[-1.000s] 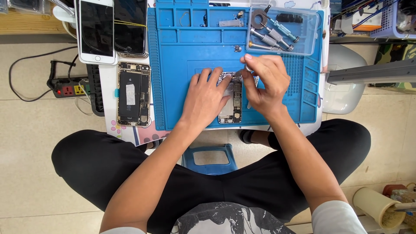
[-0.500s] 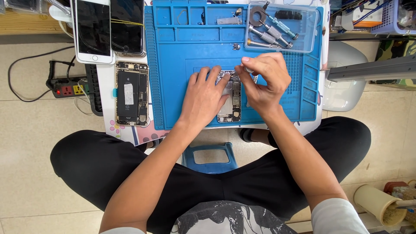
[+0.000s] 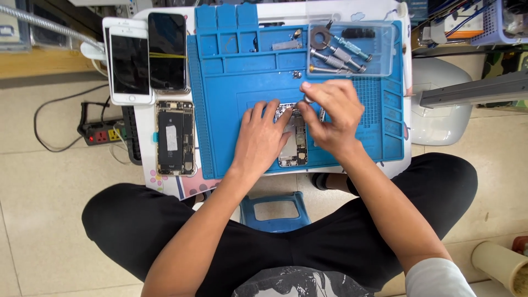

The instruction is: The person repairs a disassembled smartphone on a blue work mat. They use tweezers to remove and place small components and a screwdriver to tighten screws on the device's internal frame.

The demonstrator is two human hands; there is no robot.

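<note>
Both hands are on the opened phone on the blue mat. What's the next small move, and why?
Probably keep the left hand pressed flat on the opened phone while the right hand works its pinched tool at the upper end. The right fingertips sit right over the internals there, and the phone lies loose on the blue mat.

This is a small phone-repair workshop. A blue repair mat (image 3: 231,148) covers the low table (image 3: 144,143), with an opened phone (image 3: 175,137), two whole phones (image 3: 148,58) and a clear tray of screwdrivers (image 3: 352,50) on it. A power strip (image 3: 102,133) lies on the tiled floor (image 3: 44,203) beside it.
</note>
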